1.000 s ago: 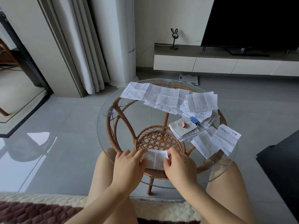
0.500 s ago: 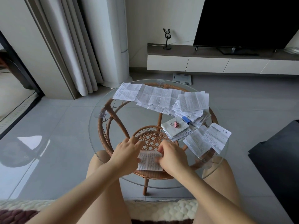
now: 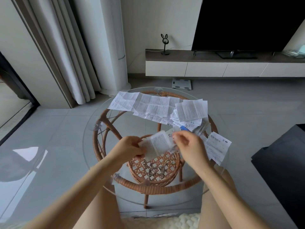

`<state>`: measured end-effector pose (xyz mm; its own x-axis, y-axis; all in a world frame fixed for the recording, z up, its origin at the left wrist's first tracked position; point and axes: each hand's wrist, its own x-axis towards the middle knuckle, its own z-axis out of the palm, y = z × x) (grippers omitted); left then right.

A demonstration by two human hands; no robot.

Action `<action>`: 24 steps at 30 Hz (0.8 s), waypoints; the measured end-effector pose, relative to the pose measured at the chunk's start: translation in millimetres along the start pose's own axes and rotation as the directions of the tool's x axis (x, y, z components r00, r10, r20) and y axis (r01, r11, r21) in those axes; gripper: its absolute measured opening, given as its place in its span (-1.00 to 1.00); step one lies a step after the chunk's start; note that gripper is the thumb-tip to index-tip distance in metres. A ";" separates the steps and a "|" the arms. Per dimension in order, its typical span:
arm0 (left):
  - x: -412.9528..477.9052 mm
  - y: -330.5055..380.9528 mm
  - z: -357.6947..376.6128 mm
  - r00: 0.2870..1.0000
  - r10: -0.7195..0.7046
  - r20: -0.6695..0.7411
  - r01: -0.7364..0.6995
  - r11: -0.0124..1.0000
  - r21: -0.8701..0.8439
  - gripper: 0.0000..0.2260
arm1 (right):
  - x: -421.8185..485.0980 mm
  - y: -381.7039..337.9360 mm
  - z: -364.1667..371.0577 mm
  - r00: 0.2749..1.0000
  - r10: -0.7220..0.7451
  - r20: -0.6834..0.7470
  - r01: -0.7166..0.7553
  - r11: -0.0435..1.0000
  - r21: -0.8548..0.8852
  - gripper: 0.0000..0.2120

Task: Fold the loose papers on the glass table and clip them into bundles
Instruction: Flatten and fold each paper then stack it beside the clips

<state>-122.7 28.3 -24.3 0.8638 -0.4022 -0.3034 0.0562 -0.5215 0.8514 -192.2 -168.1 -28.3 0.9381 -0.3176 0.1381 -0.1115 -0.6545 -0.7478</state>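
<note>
A small folded printed paper (image 3: 157, 144) is lifted above the round glass table (image 3: 92, 146), blurred by motion. My left hand (image 3: 127, 148) pinches its left end and my right hand (image 3: 189, 146) pinches its right end. Long unfolded sheets (image 3: 148, 104) lie across the far side of the table. A heap of folded papers (image 3: 189, 111) sits at the far right with a blue binder clip (image 3: 184, 127) at its near edge. Another printed sheet (image 3: 216, 146) lies at the right edge. Several metal clips (image 3: 152, 169) rest on the rattan shelf below the glass.
The table has a rattan frame (image 3: 148, 187) under the glass. My bare knees are at the near rim. Beyond stand a low TV cabinet (image 3: 214, 66), a scale (image 3: 181, 83) on the grey floor and curtains (image 3: 66, 55). A dark object (image 3: 283, 162) lies right.
Both hands have lifted the folded paper off the glass and moved it away from me, toward the clipped bundle. The camera view has tilted closer over the table.
</note>
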 end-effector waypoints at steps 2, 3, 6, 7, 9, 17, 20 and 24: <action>7.1 9.5 1.9 0.994 -0.110 -0.027 0.095 0.939 -0.331 -0.93 | 21.1 8.0 -7.5 0.996 -0.009 -0.086 -0.001 0.992 -0.123 -0.81; 10.2 14.1 4.3 0.989 -0.147 -0.025 0.119 0.881 -0.457 -0.94 | 29.8 10.6 -8.5 0.997 -0.029 -0.069 0.014 0.978 -0.207 -0.77; 21.8 29.8 16.1 0.974 -0.223 -0.042 0.143 0.745 -0.651 -0.92 | 49.5 18.9 -0.6 0.995 -0.059 0.085 0.086 0.929 -0.360 -0.66; 25.6 35.7 21.1 0.970 -0.233 -0.061 0.140 0.750 -0.647 -0.93 | 53.5 20.6 2.4 0.993 -0.044 0.107 0.081 0.923 -0.376 -0.69; 33.9 41.7 33.0 0.963 -0.242 -0.122 0.133 0.813 -0.566 -0.91 | 57.3 24.1 5.7 0.994 -0.014 0.109 0.056 0.917 -0.394 -0.80; 58.1 30.1 66.3 0.940 -0.211 -0.267 0.178 0.974 -0.142 -0.82 | 50.4 22.3 11.3 0.995 -0.077 0.068 0.099 0.886 -0.453 -0.77; 59.0 25.7 71.5 0.923 -0.172 -0.344 0.175 0.984 -0.020 -0.68 | 48.0 20.9 10.1 0.999 -0.039 -0.016 0.029 0.913 -0.408 -0.81; 66.7 23.8 74.2 0.916 -0.108 -0.387 0.176 0.974 0.144 -0.84 | 48.9 14.7 1.2 0.975 -0.051 -0.218 -0.032 0.932 -0.362 -0.87</action>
<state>-100.9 -66.7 -56.0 0.9787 -0.0208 -0.2044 0.1344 -0.6873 0.7138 -147.6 -192.5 -33.3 0.8484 -0.4258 0.3144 -0.2527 -0.8477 -0.4664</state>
